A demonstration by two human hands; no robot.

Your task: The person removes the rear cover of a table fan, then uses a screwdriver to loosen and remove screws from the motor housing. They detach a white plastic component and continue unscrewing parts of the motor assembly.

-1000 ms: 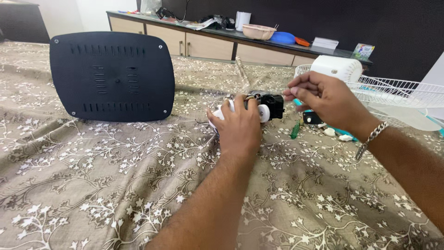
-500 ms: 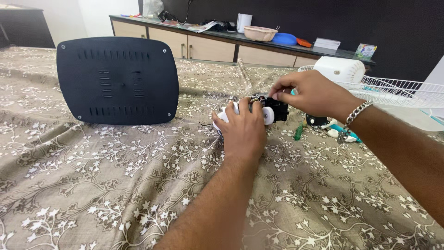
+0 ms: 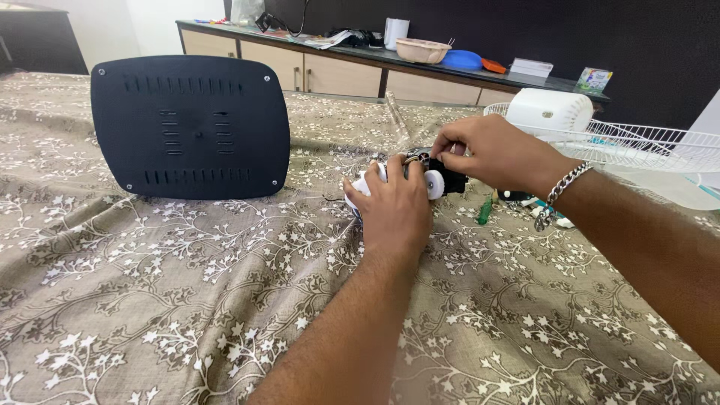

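Cloth [image 3: 150,300] with a floral print covers the whole work surface, and everything lies on it in pieces. Largest of these is the black vented back panel [image 3: 191,124], standing on edge at the left, well apart from the hands. At the right, the white wire fan guard [image 3: 645,146] lies flat with a white housing [image 3: 551,111] at its near rim, so the fan looks well dismantled. A green-handled screwdriver [image 3: 484,211] lies just beside the work, unused.

Between the hands sits the small black-and-white motor unit [image 3: 435,178], on the cloth near the middle. The left hand [image 3: 391,206] is curled over its white end, holding it steady. The right hand [image 3: 487,154] pinches narrowly at the top of the black part; whether it holds a screw or a wire, I cannot tell. By my judgement the motor itself is only partly opened, with its inner parts not yet separated.
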